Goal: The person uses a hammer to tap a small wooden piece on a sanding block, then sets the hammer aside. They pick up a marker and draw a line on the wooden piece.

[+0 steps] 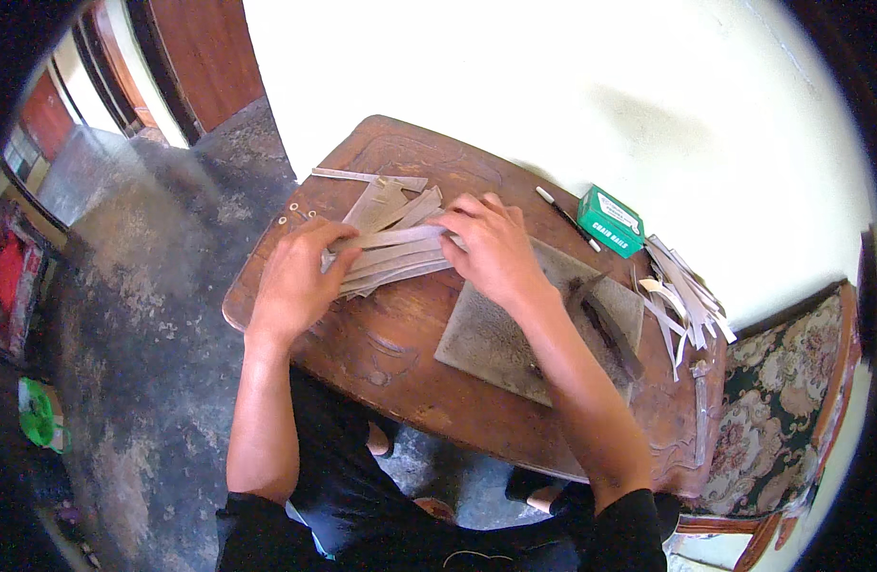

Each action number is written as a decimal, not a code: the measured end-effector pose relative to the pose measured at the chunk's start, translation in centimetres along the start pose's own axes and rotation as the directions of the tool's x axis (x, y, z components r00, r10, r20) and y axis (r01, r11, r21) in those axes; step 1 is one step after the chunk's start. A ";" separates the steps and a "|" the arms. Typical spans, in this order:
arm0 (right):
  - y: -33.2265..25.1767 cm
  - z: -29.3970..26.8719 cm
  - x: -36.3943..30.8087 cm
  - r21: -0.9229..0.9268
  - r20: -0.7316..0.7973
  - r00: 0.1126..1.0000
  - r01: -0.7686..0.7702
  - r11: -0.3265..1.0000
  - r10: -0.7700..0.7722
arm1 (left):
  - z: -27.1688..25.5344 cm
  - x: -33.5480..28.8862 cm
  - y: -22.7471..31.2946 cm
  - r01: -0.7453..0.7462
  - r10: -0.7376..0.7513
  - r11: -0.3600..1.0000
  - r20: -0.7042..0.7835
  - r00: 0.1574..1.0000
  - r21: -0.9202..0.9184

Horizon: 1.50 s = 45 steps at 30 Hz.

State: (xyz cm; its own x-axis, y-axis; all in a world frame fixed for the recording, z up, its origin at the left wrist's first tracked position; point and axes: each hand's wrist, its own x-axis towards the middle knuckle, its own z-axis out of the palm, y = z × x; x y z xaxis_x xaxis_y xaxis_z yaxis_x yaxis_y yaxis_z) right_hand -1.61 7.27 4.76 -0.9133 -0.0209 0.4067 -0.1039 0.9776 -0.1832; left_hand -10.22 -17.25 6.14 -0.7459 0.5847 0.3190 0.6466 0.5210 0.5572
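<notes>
Both my hands are on a stack of thin, flat, grey-beige strips (pixel 400 262) over the left part of the wooden table. My left hand (pixel 300 276) grips their left ends between thumb and fingers. At the other end, my right hand (pixel 491 246) pinches the upper strips, its fingertips partly hidden. The strips lie roughly side by side, fanned a little. Just behind them is a loose pile of similar pale pieces (pixel 381 200), some pointed. Under my right forearm lies a worn grey-brown board (pixel 495 324), with a dark curved blade-like tool (pixel 605 329) on it.
The carved brown table (pixel 400 381) stands against a white wall. Toward its back right are a green box (pixel 610 221), a dark pen-like stick with white ends (pixel 567 217) and a heap of pale offcuts (pixel 684 296). Small rings (pixel 288 214) sit near the left edge. A floral chair (pixel 772 400) stands at right.
</notes>
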 end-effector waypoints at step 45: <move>21.6 -16.9 -30.1 -0.027 -0.118 0.567 -0.822 0.569 0.815 | 29.0 10.1 32.5 -0.631 0.681 0.732 0.255 0.687 -0.256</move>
State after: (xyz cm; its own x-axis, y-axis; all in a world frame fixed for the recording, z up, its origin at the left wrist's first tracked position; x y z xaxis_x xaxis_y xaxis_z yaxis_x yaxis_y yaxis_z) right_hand 30.29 32.60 3.72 -0.5565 0.8095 0.1870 0.7025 0.5787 -0.4143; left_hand 7.91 23.57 5.26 -0.0314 0.9147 0.4028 0.9031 -0.1467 0.4035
